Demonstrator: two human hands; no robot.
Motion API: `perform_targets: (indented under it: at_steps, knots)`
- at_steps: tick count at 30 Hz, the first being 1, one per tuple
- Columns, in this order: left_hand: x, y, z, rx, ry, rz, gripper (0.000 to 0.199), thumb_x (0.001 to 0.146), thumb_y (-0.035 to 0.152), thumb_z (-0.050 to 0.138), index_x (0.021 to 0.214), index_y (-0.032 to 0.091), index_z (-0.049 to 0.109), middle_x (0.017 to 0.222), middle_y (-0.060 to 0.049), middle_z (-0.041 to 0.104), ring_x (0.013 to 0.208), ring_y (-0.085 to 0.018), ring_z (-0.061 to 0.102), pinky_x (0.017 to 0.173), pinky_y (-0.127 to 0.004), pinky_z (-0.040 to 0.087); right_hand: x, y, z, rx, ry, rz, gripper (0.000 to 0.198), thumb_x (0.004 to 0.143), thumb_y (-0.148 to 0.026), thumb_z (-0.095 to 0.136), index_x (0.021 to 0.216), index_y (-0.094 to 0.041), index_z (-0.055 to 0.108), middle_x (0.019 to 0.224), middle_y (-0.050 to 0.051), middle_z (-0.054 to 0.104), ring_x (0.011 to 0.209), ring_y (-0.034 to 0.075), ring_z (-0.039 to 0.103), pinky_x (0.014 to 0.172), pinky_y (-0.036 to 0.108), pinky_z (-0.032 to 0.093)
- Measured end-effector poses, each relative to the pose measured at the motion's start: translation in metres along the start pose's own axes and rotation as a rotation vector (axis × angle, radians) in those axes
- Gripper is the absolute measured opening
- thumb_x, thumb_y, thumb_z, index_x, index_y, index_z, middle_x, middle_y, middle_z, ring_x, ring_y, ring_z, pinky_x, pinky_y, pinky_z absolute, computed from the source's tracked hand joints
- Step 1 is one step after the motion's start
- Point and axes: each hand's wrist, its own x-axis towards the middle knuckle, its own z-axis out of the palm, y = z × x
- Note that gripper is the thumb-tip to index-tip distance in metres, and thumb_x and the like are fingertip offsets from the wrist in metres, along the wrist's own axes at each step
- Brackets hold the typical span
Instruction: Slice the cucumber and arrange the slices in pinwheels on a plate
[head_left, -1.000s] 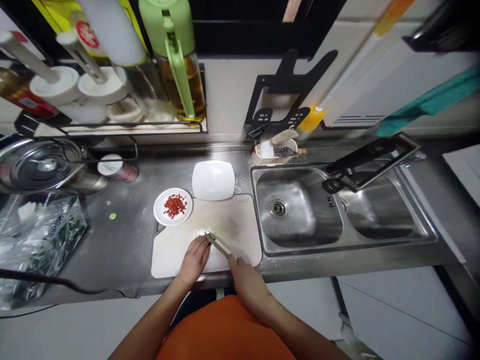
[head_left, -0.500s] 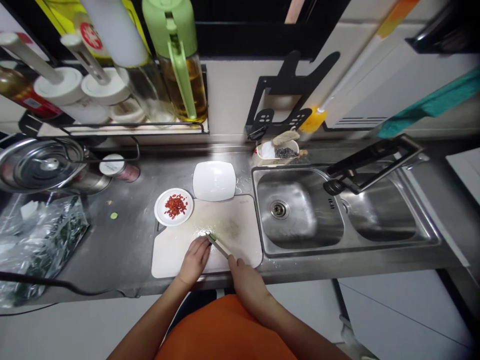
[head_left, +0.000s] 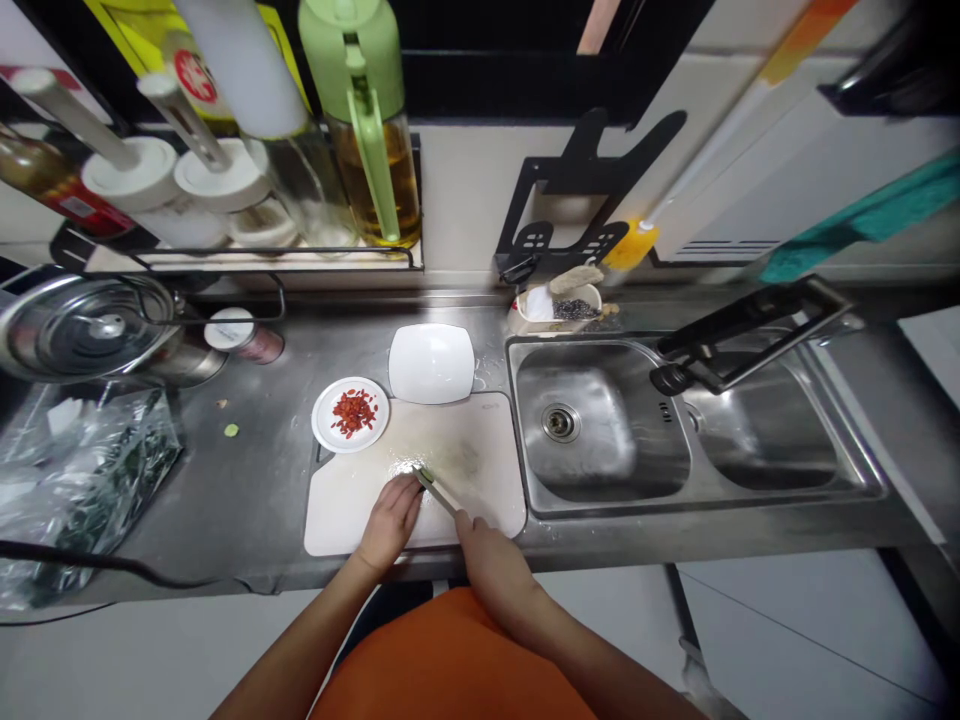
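Note:
My right hand point(head_left: 491, 560) is closed round the handle of a knife point(head_left: 441, 494), whose blade slants up and left over a white cutting board point(head_left: 352, 510). Against the blade's tip my left hand point(head_left: 391, 515) rests on the board with curled fingers, pressing a small piece of green vegetable point(head_left: 422, 472). Most of that piece is hidden by fingers and blade. Wet, faintly green marks show on the board. A round white plate point(head_left: 322, 424) of small red pieces point(head_left: 354, 412) overlaps the board's upper left corner. Behind the board sits a white squarish dish point(head_left: 431, 362).
To the right is a double steel sink point(head_left: 600, 430) with a dark faucet point(head_left: 739, 335). A plastic bag of greens point(head_left: 97, 480), a lidded pot point(head_left: 97, 325) and a pink-and-white jar point(head_left: 244, 335) stand left. A green round slice point(head_left: 232, 430) lies on the counter. Bottles fill a rack point(head_left: 270, 258).
The whole view has shifted slightly, with things appearing a little further right. Both hands, the knife and the green piece keep almost the same places on the board.

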Motion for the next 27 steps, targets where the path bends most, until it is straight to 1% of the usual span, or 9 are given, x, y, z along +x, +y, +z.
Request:
perform_targets:
  at_steps: [5, 13, 20, 27]
  knots:
    - [0.001, -0.001, 0.000, 0.012, 0.031, 0.033, 0.025, 0.090, 0.021, 0.047, 0.112, 0.015, 0.058, 0.111, -0.011, 0.063, 0.108, -0.021, 0.057, 0.097, -0.040, 0.048, 0.000, -0.003, -0.008, -0.022, -0.037, 0.006, 0.037, 0.087, 0.000, 0.027, 0.113, -0.016, 0.047, 0.096, 0.013, 0.064, 0.088, 0.022, 0.066, 0.070, 0.027, 0.050]
    - [0.000, -0.004, 0.002, 0.009, 0.022, 0.035, 0.025, 0.090, 0.020, 0.046, 0.112, 0.016, 0.058, 0.108, -0.010, 0.064, 0.107, -0.021, 0.058, 0.097, -0.041, 0.049, 0.003, -0.006, -0.012, 0.002, -0.021, 0.003, 0.037, 0.088, -0.001, 0.026, 0.115, -0.016, 0.047, 0.097, 0.013, 0.064, 0.090, 0.023, 0.066, 0.071, 0.029, 0.050]
    - [0.000, -0.004, 0.002, 0.003, 0.028, 0.033, 0.026, 0.090, 0.020, 0.046, 0.112, 0.016, 0.058, 0.109, -0.010, 0.064, 0.107, -0.021, 0.057, 0.097, -0.042, 0.048, 0.010, -0.009, -0.011, 0.023, -0.008, 0.019, 0.036, 0.089, -0.002, 0.025, 0.114, -0.016, 0.047, 0.096, 0.013, 0.065, 0.088, 0.023, 0.066, 0.071, 0.030, 0.050]
    - [0.000, -0.005, 0.002, -0.021, 0.013, 0.032, 0.026, 0.091, 0.020, 0.046, 0.114, 0.016, 0.057, 0.109, -0.010, 0.064, 0.107, -0.021, 0.057, 0.096, -0.043, 0.049, 0.020, -0.012, -0.006, 0.007, 0.025, -0.003, 0.036, 0.090, -0.002, 0.026, 0.114, -0.015, 0.049, 0.096, 0.014, 0.065, 0.089, 0.022, 0.066, 0.071, 0.030, 0.050]
